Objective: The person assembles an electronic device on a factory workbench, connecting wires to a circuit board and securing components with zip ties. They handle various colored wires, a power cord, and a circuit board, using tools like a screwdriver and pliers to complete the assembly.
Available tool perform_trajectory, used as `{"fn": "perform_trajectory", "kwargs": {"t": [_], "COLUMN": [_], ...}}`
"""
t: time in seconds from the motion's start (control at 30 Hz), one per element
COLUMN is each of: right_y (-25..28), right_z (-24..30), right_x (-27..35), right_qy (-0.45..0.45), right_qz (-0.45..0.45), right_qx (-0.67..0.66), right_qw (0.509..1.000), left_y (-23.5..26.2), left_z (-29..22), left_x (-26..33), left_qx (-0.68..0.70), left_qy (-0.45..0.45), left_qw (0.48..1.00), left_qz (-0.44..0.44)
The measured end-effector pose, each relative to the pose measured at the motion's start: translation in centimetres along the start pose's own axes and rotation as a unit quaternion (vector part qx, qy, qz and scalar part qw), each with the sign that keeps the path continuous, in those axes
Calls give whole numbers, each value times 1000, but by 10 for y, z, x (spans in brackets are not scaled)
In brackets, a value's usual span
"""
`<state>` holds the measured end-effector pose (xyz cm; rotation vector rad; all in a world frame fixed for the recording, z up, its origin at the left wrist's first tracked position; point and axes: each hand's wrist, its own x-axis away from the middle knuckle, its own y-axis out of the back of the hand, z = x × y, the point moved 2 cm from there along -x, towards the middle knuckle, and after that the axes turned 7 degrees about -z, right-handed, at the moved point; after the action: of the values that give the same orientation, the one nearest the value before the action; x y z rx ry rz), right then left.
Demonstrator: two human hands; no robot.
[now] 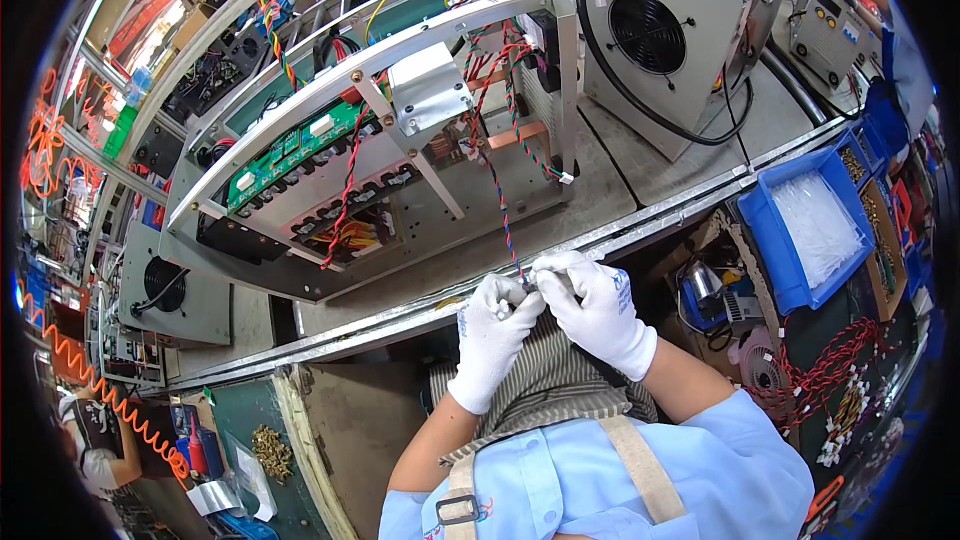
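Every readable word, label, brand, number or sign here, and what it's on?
None quoted; these markings are too small or blurred:
White fabric glove on right hand: blue print.
Matching left glove on left hand: blue print.
Light-blue cloth shirt: coloured emblem beside tan webbing strap.
Grey box-shaped unit, upper right: panel markings.

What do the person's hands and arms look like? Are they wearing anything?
Yes! The left hand and right hand wear white fabric gloves that reach the wrists, with small blue printed marks. The forearms are bare. Higher up are light blue fabric sleeves, matching the rest of the light blue top.
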<state>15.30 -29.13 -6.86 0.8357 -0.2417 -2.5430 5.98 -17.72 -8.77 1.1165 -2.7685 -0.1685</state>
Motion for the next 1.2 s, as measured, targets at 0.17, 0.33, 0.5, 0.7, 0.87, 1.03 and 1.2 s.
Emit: {"fn": "perform_trajectory", "kwargs": {"t": [0.17,0.33,0.5,0.7,0.87,1.03,1.2], "right_y": [-4,-9,-10,-19,-24,-25,-19], "right_z": [-6,-27,-26,-27,-25,-33,-28], "right_x": [3,-2,-9,-5,0,-3,-10], "right_qy": [-74,-323,-349,-267,-214,-280,-349], "right_qz": [13,89,119,86,48,48,88], "right_qx": [-49,-301,-273,-215,-199,-295,-296], "right_qw": [996,893,889,936,955,912,885], "left_y": [0,0,-1,-1,1,-2,-1], "left_z": [-1,10,8,2,3,-2,2], "left_x": [1,-1,-3,-1,-3,1,1], "left_qx": [-47,24,126,90,-9,-55,-51], "left_qy": [-19,15,52,-11,-63,-79,-102], "left_qw": [999,1000,991,996,998,994,992], "left_qz": [-5,-12,-4,-21,-29,-46,-43]}}
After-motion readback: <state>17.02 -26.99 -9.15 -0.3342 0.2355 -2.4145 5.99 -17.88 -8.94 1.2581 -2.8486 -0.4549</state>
